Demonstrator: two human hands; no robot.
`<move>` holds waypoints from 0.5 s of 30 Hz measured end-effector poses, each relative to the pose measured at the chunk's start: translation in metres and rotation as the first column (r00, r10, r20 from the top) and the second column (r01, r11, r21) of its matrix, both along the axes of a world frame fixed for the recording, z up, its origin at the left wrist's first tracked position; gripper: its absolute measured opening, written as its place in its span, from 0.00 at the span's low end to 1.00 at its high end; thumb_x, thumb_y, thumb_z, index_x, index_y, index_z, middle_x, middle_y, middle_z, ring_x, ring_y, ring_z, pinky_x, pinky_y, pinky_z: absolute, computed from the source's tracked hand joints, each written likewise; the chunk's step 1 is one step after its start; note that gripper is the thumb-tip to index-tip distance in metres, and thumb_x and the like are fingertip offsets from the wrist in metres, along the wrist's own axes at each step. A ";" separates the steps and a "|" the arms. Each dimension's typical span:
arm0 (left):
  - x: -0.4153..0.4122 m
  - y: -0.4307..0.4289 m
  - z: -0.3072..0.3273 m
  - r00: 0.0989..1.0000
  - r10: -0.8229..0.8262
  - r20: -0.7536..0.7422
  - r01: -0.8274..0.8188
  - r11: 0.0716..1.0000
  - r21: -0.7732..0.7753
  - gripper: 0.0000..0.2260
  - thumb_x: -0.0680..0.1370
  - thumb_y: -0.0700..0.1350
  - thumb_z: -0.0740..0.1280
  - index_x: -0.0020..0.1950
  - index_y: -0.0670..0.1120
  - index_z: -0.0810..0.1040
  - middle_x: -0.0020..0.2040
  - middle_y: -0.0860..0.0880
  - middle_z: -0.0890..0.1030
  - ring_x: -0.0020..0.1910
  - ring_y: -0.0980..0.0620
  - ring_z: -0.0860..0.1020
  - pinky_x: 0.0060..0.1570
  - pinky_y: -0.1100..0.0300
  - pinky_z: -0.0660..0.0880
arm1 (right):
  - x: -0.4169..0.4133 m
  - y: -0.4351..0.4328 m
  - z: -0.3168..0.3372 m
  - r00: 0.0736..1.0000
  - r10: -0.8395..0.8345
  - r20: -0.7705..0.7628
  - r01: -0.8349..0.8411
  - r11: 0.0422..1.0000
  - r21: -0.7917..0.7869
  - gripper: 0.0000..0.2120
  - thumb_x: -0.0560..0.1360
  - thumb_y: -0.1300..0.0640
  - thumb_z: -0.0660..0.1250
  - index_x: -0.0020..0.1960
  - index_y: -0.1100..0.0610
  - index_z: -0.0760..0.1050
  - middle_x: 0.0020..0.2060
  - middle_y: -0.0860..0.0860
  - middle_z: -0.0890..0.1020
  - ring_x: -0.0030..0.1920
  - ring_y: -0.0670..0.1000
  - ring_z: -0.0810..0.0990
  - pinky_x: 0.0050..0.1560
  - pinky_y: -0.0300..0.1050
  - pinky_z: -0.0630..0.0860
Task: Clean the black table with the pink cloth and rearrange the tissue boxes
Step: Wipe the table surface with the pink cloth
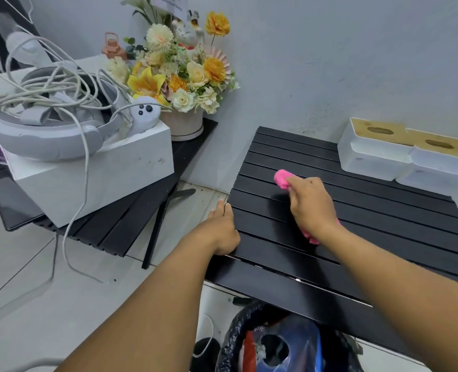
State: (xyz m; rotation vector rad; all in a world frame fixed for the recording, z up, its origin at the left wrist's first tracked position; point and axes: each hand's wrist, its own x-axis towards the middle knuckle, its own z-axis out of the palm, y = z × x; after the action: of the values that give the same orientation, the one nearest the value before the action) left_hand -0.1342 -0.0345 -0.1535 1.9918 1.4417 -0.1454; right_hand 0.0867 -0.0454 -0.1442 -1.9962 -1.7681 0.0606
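- Two hands show in the head view, both reaching onto the black table (383,224), whose slatted top fills the picture from centre out to three o'clock.
- We see the right hand (309,208) near the middle of the top, fingers curled tight round the pink cloth (283,178) and pressing it to the slats.
- One bunched end of the cloth sticks out of the fist toward eleven o'clock, and another bit peeks from under the wrist at five o'clock.
- We see the left hand (222,232) at nine o'clock of the table, gripping its left edge with the fingers bent over the rim and their tips hidden.
- The tissue boxes sit at the table's two o'clock corner against the wall: the left tissue box (370,154) and the right tissue box (442,162), white with tan tops and oval slots, touching side by side.
- At eleven o'clock of the picture we find a flower pot (185,76) packed with yellow, orange and cream blooms, and a cat figurine (187,33) among them.
- At nine o'clock a white box (101,170) rests on a second black table (120,232), loaded with a grey headset (48,135), a controller (145,115) and tangled white cables (69,84).
- At six o'clock, under the near edge, stands a bin with a black liner (238,334) holding blue plastic.
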 end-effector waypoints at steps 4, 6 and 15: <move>-0.005 0.004 -0.004 1.000 0.000 0.012 0.000 0.999 -0.035 0.32 0.83 0.48 0.52 0.81 0.49 0.36 0.80 0.53 0.36 0.80 0.47 0.42 0.78 0.48 0.47 | -0.004 0.046 -0.008 0.999 -0.050 -0.021 0.048 0.996 -0.080 0.12 0.77 0.60 0.52 0.40 0.44 0.61 0.41 0.50 0.70 0.38 0.58 0.71 0.26 0.41 0.62; -0.010 0.008 -0.008 0.999 -0.006 0.038 0.008 0.999 -0.034 0.32 0.83 0.50 0.53 0.81 0.50 0.37 0.81 0.55 0.38 0.80 0.48 0.43 0.78 0.48 0.48 | -0.016 0.058 -0.010 0.999 -0.035 -0.024 0.033 0.996 -0.079 0.11 0.73 0.65 0.53 0.39 0.50 0.61 0.35 0.49 0.68 0.40 0.59 0.68 0.29 0.43 0.62; -0.025 0.020 -0.004 0.986 0.042 0.161 -0.040 0.999 -0.021 0.28 0.81 0.41 0.53 0.81 0.53 0.52 0.81 0.55 0.55 0.78 0.52 0.57 0.74 0.60 0.55 | -0.038 0.034 -0.028 0.886 0.434 0.161 -0.419 0.900 -0.119 0.15 0.80 0.59 0.63 0.64 0.52 0.79 0.61 0.49 0.81 0.64 0.55 0.74 0.61 0.52 0.75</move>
State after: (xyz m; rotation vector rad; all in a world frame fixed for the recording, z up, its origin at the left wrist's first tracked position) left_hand -0.1590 -0.0146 -0.1573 1.9120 1.3721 0.0207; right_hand 0.0491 -0.0117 -0.1722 -1.6687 -2.3355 0.0927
